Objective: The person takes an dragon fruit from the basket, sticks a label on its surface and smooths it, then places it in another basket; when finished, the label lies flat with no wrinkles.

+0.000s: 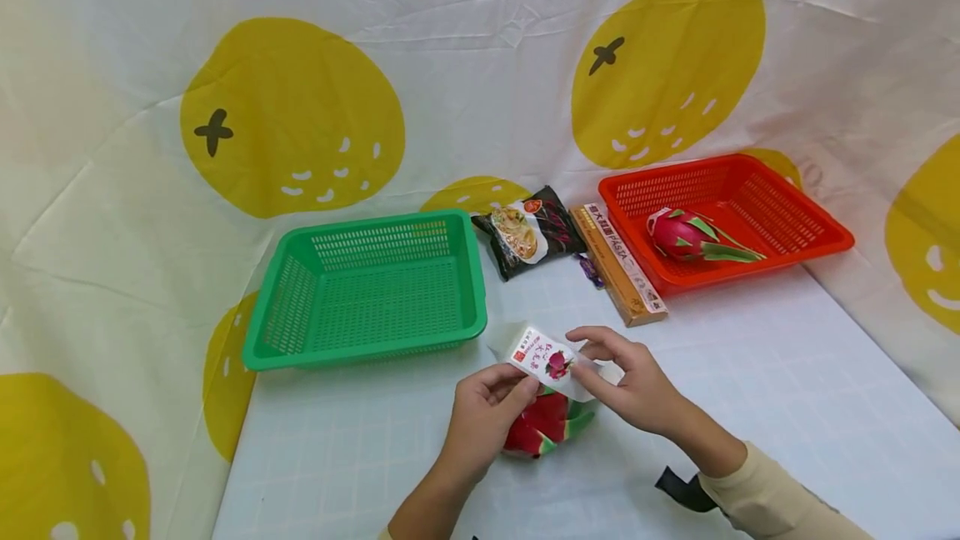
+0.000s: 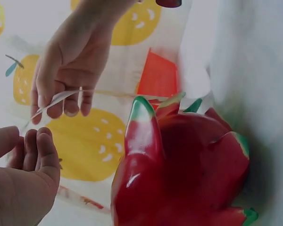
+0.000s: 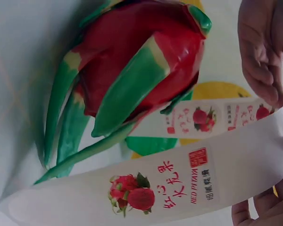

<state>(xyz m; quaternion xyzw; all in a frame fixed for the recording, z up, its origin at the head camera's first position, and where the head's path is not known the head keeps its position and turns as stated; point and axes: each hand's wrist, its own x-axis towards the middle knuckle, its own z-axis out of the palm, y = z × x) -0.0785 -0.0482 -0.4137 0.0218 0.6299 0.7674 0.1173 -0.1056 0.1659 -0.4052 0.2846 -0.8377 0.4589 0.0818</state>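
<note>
A white strip of printed pitaya labels point(image 1: 542, 357) is held up between both hands above a red dragon fruit point(image 1: 537, 425) with green-tipped scales. My left hand point(image 1: 487, 407) pinches the strip's near-left edge between thumb and fingers. My right hand point(image 1: 633, 382) holds the right part, thumb on the printed face and fingers behind. In the right wrist view the strip point(image 3: 179, 188) bends in a long curve beside the dragon fruit point(image 3: 137, 61), its pitaya pictures and red lettering showing. The dragon fruit point(image 2: 184, 169) lies on the table, touched by neither hand in the left wrist view.
A green basket point(image 1: 363, 352) stands at left. At the back lie a black noodle packet point(image 1: 521, 232), a long pasta box point(image 1: 618, 265) and a small purple packet point(image 1: 590, 271). A red basket point(image 1: 750, 273) at right holds another dragon fruit point(image 1: 678, 236). A patterned curtain hangs behind.
</note>
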